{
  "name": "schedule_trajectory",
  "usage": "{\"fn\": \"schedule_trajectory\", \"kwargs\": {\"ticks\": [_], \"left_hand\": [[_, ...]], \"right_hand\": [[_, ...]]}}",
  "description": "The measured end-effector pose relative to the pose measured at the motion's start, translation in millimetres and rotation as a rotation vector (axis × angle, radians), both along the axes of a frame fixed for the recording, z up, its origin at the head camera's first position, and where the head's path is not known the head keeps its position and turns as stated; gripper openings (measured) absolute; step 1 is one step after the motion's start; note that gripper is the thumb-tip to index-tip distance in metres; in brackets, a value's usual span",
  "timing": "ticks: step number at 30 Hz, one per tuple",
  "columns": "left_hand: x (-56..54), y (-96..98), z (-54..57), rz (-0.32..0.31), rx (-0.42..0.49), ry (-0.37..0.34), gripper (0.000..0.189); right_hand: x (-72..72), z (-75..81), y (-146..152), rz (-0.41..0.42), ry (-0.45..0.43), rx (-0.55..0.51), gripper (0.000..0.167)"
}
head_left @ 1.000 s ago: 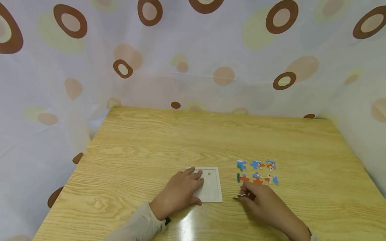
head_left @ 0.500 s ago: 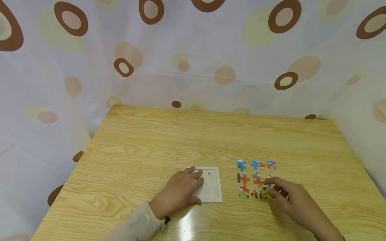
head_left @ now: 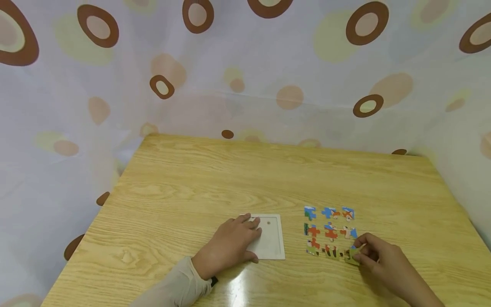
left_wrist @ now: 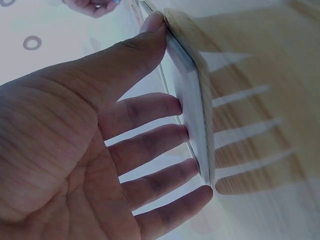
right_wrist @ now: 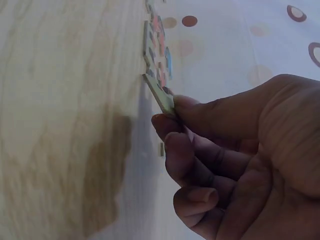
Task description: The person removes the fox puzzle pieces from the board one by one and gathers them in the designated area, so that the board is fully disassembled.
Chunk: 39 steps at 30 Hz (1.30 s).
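Note:
My left hand rests with spread, fairly straight fingers on a shallow white puzzle tray; in the left wrist view the fingertips touch the tray's edge. To the right, my right hand pinches a green jigsaw piece between thumb and fingers at the lower right of the other pieces. The right wrist view shows this piece tilted, one end raised off the table. Loose jigsaw pieces with blue, red and orange parts lie in rows beside the tray, with small gaps between them.
A wood-grain table carries everything. A pale curtain with brown and peach spots hangs behind it and along both sides. Light glares off the table just in front of the tray.
My right hand has moved right, from the lower-left side of the pieces to their lower-right corner, uncovering pieces in the bottom row. The left hand stays on the tray.

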<state>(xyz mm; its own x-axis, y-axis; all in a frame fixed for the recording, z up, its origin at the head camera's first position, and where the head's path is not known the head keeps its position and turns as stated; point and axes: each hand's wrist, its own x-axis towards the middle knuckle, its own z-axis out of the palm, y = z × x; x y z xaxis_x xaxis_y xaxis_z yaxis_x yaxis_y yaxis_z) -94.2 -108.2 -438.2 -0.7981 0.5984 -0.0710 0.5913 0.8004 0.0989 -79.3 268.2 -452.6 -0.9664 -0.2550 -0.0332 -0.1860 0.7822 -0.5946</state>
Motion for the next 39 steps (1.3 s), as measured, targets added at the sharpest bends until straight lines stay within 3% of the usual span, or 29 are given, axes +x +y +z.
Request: {"fn": "schedule_trajectory", "kwargs": {"ticks": [9, 15, 22, 29, 39], "left_hand": [[0.8, -0.3, -1.5, -0.007, -0.011, 0.024, 0.069], [-0.1, 1.3, -2.9, -0.011, -0.003, 0.023, 0.069], [-4.7, 0.7, -4.7, -0.042, 0.015, 0.079, 0.063], [-6.3, -3.8, -3.6, -0.053, 0.039, 0.083, 0.061], [-7.5, -7.4, -5.5, -0.044, 0.085, 0.122, 0.052]], "right_hand": [[-5.0, -7.8, -3, -0.019, 0.058, 0.074, 0.016], [-8.1, -7.2, -2, -0.005, -0.003, 0.112, 0.015], [-7.0, -6.2, -5, -0.01, 0.007, 0.099, 0.011], [-10.1, -4.2, -14, -0.004, 0.059, 0.083, 0.01], [-16.5, 8.2, -36, 0.019, 0.044, 0.065, 0.014]]}}
